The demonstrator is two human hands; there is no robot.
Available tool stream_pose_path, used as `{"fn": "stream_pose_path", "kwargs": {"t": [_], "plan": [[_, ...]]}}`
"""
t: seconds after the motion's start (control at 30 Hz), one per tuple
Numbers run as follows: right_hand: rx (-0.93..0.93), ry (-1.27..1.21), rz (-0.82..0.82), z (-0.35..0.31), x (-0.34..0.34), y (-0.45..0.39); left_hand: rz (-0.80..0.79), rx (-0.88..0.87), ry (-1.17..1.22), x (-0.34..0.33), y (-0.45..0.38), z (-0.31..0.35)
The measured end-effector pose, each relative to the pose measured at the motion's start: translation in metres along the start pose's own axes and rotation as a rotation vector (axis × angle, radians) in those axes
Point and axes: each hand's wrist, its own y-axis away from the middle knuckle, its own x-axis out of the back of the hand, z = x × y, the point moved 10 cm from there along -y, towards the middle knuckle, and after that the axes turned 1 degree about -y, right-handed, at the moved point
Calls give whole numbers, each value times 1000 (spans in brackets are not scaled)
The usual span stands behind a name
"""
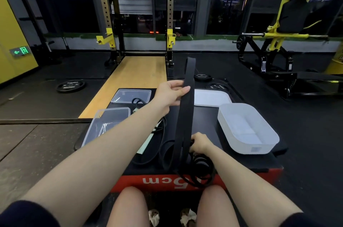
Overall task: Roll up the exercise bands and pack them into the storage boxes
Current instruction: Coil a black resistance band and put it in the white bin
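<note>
**Exercise bands on the worktop: items as seen**

Presently, a wide black exercise band is held upright between both hands. The left hand is raised, thumb and fingers pinched on the band's upper stretch, whose looped top stands above the hand. The right hand is lower and nearer the body, its fingers curled round the band's lower part just above the worktop.

- Coiled thin black bands: beneath the right hand, hanging partly over the worktop's near red edge.
- Further black bands: lying loose, to the left of the right hand and under the left forearm.
- White storage box: open, to the right of the right hand, well apart from it.
- White lid or tray: beyond the white box, just right of the left hand.
- Clear storage box: left of the left forearm.
- Second clear box: left of the left hand, farther from the body.
- Weight plate: on the floor, far left of the hands.
</note>
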Motion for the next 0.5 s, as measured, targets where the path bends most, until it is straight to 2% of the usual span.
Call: {"fn": "stream_pose_path", "kwargs": {"t": [0.23, 0.4, 0.5], "plan": [[121, 74, -15, -27, 1, 22, -27, 49, -48, 0, 16, -17], [229, 165, -153, -42, -24, 40, -29, 83, -58, 1, 32, -30], [261, 116, -251, -44, -42, 50, -34, 104, -46, 2, 38, -38]]}}
